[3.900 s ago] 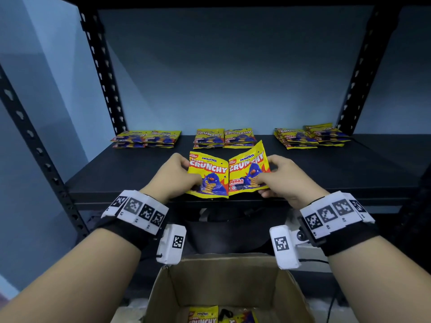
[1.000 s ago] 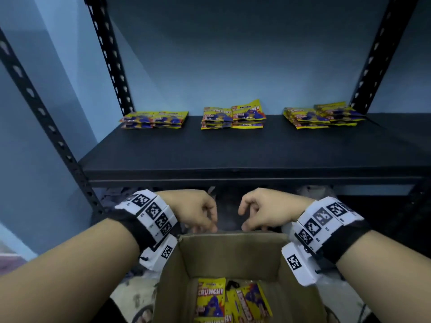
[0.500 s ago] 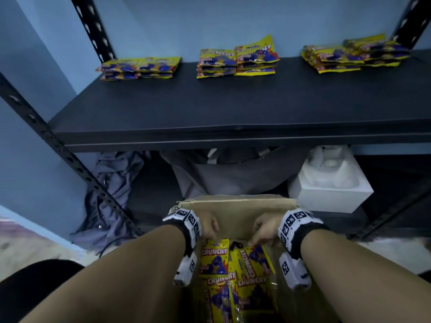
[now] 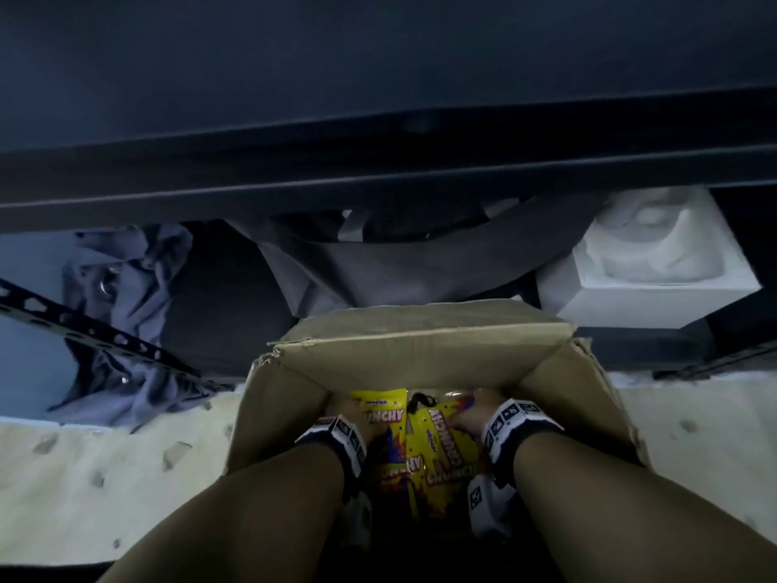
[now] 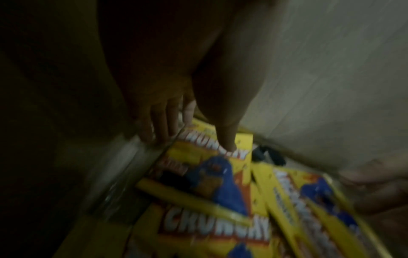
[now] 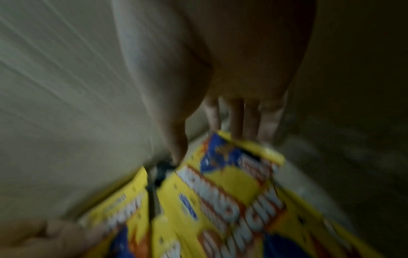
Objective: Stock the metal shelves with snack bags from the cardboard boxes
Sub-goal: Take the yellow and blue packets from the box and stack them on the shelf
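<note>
An open cardboard box [image 4: 420,355] stands on the floor below the black metal shelf [image 4: 378,170]. Several yellow "Crunchy" snack bags [image 4: 384,408] lie inside it. Both my hands are down in the box. My left hand [image 5: 194,141] pinches the left bag [image 5: 212,167], with the thumb on its front and the fingers [image 5: 159,132] at its left edge. My right hand [image 6: 209,146] grips the top of the right bag [image 6: 234,178], fingers [image 6: 236,122] behind it and thumb in front. In the head view the left hand [image 4: 355,418] and right hand [image 4: 471,410] are partly hidden by the wrist bands.
Under the shelf lie a crumpled grey cloth [image 4: 126,288], a dark fabric bag [image 4: 399,263] and a white foam block [image 4: 647,279]. A perforated black shelf post [image 4: 84,326] slants at the left. A small black object [image 4: 422,401] sits between the bags. Pale floor flanks the box.
My view has tilted down from the stocked shelf to the box. Both hands dropped from the box rim onto the bags and took hold of one each.
</note>
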The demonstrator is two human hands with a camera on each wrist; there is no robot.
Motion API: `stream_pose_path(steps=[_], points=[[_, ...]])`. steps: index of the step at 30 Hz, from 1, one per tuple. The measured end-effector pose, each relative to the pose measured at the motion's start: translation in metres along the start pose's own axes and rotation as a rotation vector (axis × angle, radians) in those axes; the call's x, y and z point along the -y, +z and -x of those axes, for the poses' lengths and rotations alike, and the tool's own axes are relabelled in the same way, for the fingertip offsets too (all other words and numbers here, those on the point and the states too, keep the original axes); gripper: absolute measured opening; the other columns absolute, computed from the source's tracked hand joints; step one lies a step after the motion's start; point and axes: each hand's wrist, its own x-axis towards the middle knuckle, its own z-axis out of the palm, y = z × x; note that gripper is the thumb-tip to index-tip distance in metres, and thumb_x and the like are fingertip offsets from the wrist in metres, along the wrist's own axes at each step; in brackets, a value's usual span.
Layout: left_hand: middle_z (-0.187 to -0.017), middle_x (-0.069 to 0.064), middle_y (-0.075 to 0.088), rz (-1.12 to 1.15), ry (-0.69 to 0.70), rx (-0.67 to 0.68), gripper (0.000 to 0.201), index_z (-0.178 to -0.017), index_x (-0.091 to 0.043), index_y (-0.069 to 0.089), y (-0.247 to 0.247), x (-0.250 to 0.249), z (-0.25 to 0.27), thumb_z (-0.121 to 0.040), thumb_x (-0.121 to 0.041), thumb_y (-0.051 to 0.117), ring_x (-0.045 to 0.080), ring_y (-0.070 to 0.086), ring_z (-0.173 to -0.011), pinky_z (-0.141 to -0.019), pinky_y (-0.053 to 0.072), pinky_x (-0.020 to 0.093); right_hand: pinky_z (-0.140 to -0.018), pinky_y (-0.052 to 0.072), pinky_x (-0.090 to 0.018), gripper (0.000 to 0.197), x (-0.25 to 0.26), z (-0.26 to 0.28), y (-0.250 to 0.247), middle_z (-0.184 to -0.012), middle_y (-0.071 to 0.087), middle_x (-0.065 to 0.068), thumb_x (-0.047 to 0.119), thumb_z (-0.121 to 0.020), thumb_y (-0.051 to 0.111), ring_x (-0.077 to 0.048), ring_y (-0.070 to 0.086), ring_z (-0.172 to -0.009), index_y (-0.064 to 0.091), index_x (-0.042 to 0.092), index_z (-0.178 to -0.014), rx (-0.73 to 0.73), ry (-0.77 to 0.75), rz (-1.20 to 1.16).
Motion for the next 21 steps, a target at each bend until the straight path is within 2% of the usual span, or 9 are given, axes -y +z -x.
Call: stream_pose_path(steps=[1, 3, 5, 8, 12, 14, 17, 19, 21], points=[[-0.136, 0.011, 0.055, 0.075, -0.008, -0.025, 0.05, -0.107, -0.016, 0.05, 0.003, 0.0, -0.006, -0.081, -0.041, 0.084, 0.032, 0.055, -0.126, -0.105, 0.048, 0.038, -0.102, 0.044, -0.031, 0.07, -0.003, -0.003, 0.005, -0.146, 0.054, -0.013, 0.036, -0.087, 0.081, -0.031, 0.052, -0.135, 0.052, 0.007, -0.144, -0.001, 0.029, -0.028], [-0.138, 0.013, 0.052, 0.112, -0.055, -0.073, 0.084, -0.127, -0.014, 0.046, 0.008, 0.006, -0.013, -0.063, -0.044, 0.093, 0.035, 0.056, -0.124, -0.103, 0.051, 0.042, -0.109, 0.041, -0.036, 0.082, -0.009, -0.012, 0.019, -0.152, 0.045, -0.016, 0.038, -0.085, 0.083, -0.033, 0.047, -0.139, 0.043, 0.007, -0.15, -0.051, 0.069, -0.066], [-0.139, 0.014, 0.051, 0.102, -0.061, -0.104, 0.097, -0.138, -0.015, 0.04, 0.017, 0.015, -0.023, -0.062, -0.038, 0.096, 0.036, 0.056, -0.124, -0.102, 0.05, 0.041, -0.109, 0.043, -0.039, 0.076, -0.013, -0.015, 0.031, -0.149, 0.047, -0.016, 0.04, -0.087, 0.078, -0.034, 0.049, -0.135, 0.044, 0.011, -0.148, -0.148, 0.073, -0.019], [-0.128, 0.009, 0.061, 0.174, -0.073, -0.108, 0.089, -0.134, -0.014, 0.04, 0.02, 0.018, -0.021, -0.066, -0.024, 0.097, 0.031, 0.062, -0.117, -0.092, 0.049, 0.033, -0.1, 0.051, -0.039, 0.067, -0.017, -0.017, 0.032, -0.131, 0.061, -0.012, 0.037, -0.086, 0.077, -0.034, 0.062, -0.119, 0.045, 0.013, -0.14, -0.221, 0.106, -0.032], [-0.117, 0.006, 0.064, 0.211, -0.025, -0.047, 0.073, -0.13, -0.016, 0.045, 0.018, 0.014, -0.017, -0.074, -0.018, 0.092, 0.026, 0.064, -0.105, -0.088, 0.047, 0.029, -0.091, 0.056, -0.033, 0.028, -0.016, -0.01, 0.025, -0.109, 0.075, -0.003, 0.033, -0.084, 0.075, -0.024, 0.07, -0.099, 0.076, 0.017, -0.108, -0.106, 0.054, -0.031], [-0.11, 0.006, 0.073, 0.17, 0.058, -0.026, 0.045, -0.116, -0.018, 0.063, 0.016, 0.012, -0.016, -0.078, -0.017, 0.087, 0.023, 0.07, -0.1, -0.089, 0.055, 0.03, -0.094, 0.058, -0.036, 0.039, -0.02, -0.017, 0.027, -0.101, 0.076, 0.005, 0.04, -0.068, 0.08, -0.02, 0.072, -0.094, 0.077, 0.023, -0.104, -0.106, -0.001, -0.093], [-0.086, -0.015, 0.078, 0.161, 0.161, 0.004, 0.019, -0.085, -0.029, 0.074, 0.013, 0.015, -0.026, -0.073, -0.016, 0.081, 0.002, 0.073, -0.081, -0.078, 0.061, 0.024, -0.096, 0.058, -0.039, 0.052, -0.025, -0.025, 0.024, -0.102, 0.075, 0.011, 0.039, -0.058, 0.084, -0.018, 0.072, -0.097, 0.076, 0.023, -0.107, -0.133, -0.103, -0.107], [-0.103, -0.007, 0.079, 0.12, 0.144, 0.032, 0.021, -0.085, -0.03, 0.074, 0.009, 0.012, -0.035, -0.066, -0.024, 0.078, 0.01, 0.072, -0.089, -0.084, 0.06, 0.029, -0.097, 0.056, -0.039, 0.051, -0.011, -0.003, 0.01, -0.108, 0.074, 0.004, 0.026, -0.062, 0.09, -0.023, 0.07, -0.104, 0.073, 0.015, -0.109, -0.111, -0.128, -0.084], [-0.116, 0.003, 0.074, 0.002, 0.156, 0.064, 0.034, -0.102, -0.023, 0.075, -0.003, -0.001, -0.022, -0.068, -0.025, 0.082, 0.019, 0.068, -0.098, -0.089, 0.057, 0.032, -0.095, 0.058, -0.041, 0.057, 0.003, 0.021, -0.004, -0.11, 0.075, -0.003, 0.026, -0.061, 0.095, -0.025, 0.07, -0.103, 0.071, 0.013, -0.111, -0.079, -0.152, -0.031]])
